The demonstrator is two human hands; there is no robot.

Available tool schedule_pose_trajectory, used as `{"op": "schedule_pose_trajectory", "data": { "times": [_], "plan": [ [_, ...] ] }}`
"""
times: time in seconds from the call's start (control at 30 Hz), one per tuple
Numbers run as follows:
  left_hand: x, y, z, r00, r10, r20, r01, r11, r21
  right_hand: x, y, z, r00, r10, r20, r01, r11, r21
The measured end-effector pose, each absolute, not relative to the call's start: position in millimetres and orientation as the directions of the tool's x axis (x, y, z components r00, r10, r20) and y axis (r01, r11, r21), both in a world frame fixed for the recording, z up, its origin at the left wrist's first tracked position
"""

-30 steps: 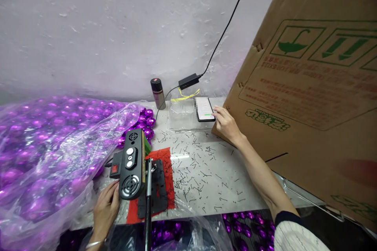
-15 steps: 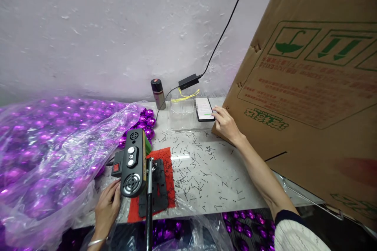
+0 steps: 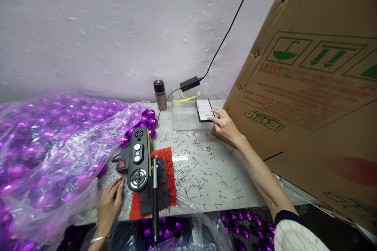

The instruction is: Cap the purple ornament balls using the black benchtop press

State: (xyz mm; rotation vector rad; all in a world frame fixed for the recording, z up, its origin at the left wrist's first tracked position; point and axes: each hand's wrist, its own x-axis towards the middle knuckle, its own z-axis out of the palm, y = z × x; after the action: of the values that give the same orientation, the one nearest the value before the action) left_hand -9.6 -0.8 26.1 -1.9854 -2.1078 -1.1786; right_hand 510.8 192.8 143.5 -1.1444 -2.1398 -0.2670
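My right hand (image 3: 226,125) is resting, half-spread, at the already lit smartphone (image 3: 203,106) near the counter's (image 3: 251,195) back edge; my left hand (image 3: 108,204) is lying narrow by the front, grip unclear; what remains isn't showing.

phone (image 3: 204,110): smooth-faced | baubles (image 3: 152,122): glossy, metallic-looking | bag (image 3: 69,155): crinkled, shiny plastic | carton (image 3: 306,137): matt cardboard | wall (image 3: 103,27): rough

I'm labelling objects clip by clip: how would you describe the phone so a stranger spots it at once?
Start from the big cardboard box on the picture's right. Just left of its bottom corner, the right hand has its fingers at the phone. Unlike the black adapter up and to its left, the phone has a bright white screen with a small green patch.
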Motion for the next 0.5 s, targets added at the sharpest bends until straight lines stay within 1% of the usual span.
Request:
{"op": "schedule_pose_trajectory", "data": {
  "times": [0.13, 0.33, 0.5],
  "plan": [
    [-9.8, 0.5, 25.5, -0.201, 0.860, 0.469, 0.853, -0.081, 0.515, 509.5, 192.7, 143.6, -0.374, 0.671, 0.640, 0.796, 0.587, -0.150],
    [-9.6, 1.1, 23.1, -0.214, 0.867, 0.451, 0.839, -0.073, 0.539, 505.9, 189.7, 145.2, -0.325, 0.669, 0.669, 0.801, 0.570, -0.181],
    [-10.1, 0.5, 20.1, -0.223, 0.874, 0.432, 0.841, -0.052, 0.539, 500.1, 185.5, 143.2, -0.251, 0.706, 0.662, 0.840, 0.499, -0.214]
  ]
}}
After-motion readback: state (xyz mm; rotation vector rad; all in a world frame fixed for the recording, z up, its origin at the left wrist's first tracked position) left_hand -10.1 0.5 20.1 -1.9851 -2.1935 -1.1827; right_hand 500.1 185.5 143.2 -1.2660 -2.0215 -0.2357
